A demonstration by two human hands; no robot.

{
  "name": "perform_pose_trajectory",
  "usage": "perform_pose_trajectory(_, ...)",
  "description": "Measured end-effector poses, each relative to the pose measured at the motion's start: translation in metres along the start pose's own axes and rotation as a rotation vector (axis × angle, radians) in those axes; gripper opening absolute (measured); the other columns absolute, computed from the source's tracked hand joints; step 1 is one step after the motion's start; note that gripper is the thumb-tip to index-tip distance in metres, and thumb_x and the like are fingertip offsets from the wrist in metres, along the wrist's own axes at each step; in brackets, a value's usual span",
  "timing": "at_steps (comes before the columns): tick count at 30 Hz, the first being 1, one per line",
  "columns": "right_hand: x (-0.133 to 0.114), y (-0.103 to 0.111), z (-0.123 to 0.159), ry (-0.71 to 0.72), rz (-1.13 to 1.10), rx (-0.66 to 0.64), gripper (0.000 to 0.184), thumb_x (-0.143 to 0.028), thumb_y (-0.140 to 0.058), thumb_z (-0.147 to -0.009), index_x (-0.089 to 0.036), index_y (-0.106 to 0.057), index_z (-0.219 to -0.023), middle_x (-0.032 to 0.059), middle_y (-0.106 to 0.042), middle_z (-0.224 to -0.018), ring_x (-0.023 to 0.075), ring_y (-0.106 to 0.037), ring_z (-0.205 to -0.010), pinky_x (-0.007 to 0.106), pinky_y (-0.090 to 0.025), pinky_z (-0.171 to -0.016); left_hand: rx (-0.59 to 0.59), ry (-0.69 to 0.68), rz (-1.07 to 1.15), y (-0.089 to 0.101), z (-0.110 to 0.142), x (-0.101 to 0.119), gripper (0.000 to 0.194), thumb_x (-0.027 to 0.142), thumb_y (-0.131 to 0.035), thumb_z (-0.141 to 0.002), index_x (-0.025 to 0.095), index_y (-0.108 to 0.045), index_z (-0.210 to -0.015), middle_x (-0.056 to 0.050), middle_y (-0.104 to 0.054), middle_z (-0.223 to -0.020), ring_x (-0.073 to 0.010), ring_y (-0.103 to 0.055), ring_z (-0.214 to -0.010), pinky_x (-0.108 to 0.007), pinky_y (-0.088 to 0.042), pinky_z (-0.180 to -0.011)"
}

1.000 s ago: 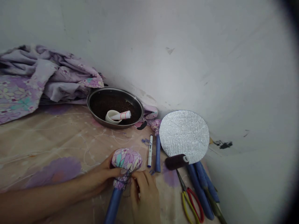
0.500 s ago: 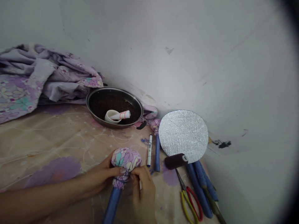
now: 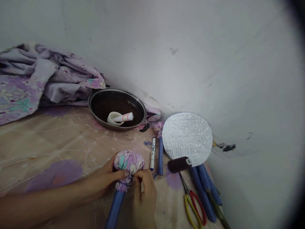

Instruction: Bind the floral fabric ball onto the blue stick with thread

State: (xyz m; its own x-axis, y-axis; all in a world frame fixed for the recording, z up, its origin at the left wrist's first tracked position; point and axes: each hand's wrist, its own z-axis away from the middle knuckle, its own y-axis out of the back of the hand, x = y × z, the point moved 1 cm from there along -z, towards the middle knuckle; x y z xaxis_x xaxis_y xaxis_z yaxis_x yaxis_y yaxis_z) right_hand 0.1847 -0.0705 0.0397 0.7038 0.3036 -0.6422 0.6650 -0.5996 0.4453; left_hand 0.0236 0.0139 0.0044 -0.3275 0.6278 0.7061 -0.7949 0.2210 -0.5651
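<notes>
A stuffed ball of floral cloth (image 3: 129, 161) sits on the end of a blue stick (image 3: 115, 208), low in the middle of the view. My left hand (image 3: 105, 180) grips the ball's neck from the left, thumb pressed under the ball. From the right, my right hand (image 3: 144, 194) pinches at the same neck, where dark thread is wound round the gathered cloth. What its fingertips hold is too small to make out.
A white marker (image 3: 152, 153) and a second blue stick (image 3: 160, 156) lie just right of the ball. Further right are a dark thread spool (image 3: 179, 164), a silver disc (image 3: 187, 137), scissors (image 3: 194, 206) and more blue sticks (image 3: 202, 194). Behind stand a dark pan (image 3: 117, 109) and heaped purple fabric (image 3: 45, 81).
My right hand has shifted slightly up and left toward the ball's neck. The left hand and the ball have stayed nearly still.
</notes>
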Motion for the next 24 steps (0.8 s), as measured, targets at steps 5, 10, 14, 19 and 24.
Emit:
perform_pose_trajectory(5, 0.008, -0.002, 0.011, -0.027, 0.005, -0.007, 0.032, -0.008, -0.057, -0.123, -0.034, -0.071, -0.110, -0.0057, -0.076, -0.093, 0.0197, -0.077, -0.076, 0.026, -0.058, -0.072, -0.017, -0.008, 0.061, -0.008, 0.004, 0.009, 0.092, 0.036, -0.127, -0.066, 0.031, -0.088, -0.150, 0.000, -0.100, -0.119, -0.0356, -0.089, -0.127, -0.036, -0.071, -0.104)
perform_pose_trajectory(10, 0.014, -0.001, 0.016, -0.029, -0.030, -0.059, 0.034, -0.006, -0.055, -0.122, -0.035, -0.072, -0.117, -0.0037, -0.078, -0.100, 0.0205, -0.079, -0.084, 0.026, -0.061, -0.079, -0.033, -0.008, 0.032, -0.006, 0.000, 0.007, 0.096, 0.039, -0.127, -0.066, 0.032, -0.088, -0.153, -0.003, -0.100, -0.126, -0.0373, -0.090, -0.134, -0.040, -0.071, -0.114)
perform_pose_trajectory(14, 0.009, -0.002, 0.013, 0.009, -0.001, -0.018, 0.037, -0.003, -0.054, -0.120, -0.035, -0.073, -0.115, -0.0048, -0.078, -0.098, 0.0196, -0.079, -0.083, 0.024, -0.061, -0.078, -0.013, -0.033, 0.017, 0.001, -0.007, -0.006, 0.099, 0.043, -0.127, -0.064, 0.034, -0.088, -0.155, 0.000, -0.100, -0.119, -0.0423, -0.089, -0.143, -0.041, -0.072, -0.116)
perform_pose_trajectory(19, 0.014, -0.007, 0.024, -0.105, -0.021, 0.019, 0.030, -0.013, -0.057, -0.126, -0.034, -0.073, -0.115, -0.0040, -0.080, -0.096, 0.0211, -0.080, -0.080, 0.026, -0.062, -0.075, -0.019, -0.086, 0.005, 0.002, -0.008, -0.016, 0.090, 0.041, -0.122, -0.074, 0.035, -0.086, -0.156, 0.005, -0.100, -0.116, -0.0431, -0.088, -0.147, -0.039, -0.072, -0.115)
perform_pose_trajectory(24, 0.028, -0.008, 0.036, -0.212, -0.055, 0.000, 0.021, -0.024, -0.063, -0.129, -0.033, -0.077, -0.116, -0.0019, -0.085, -0.098, 0.0235, -0.084, -0.084, 0.028, -0.065, -0.079, -0.060, -0.061, 0.090, -0.001, -0.008, -0.009, 0.094, 0.037, -0.127, -0.066, 0.034, -0.087, -0.151, 0.000, -0.102, -0.124, -0.0394, -0.093, -0.138, -0.038, -0.073, -0.108)
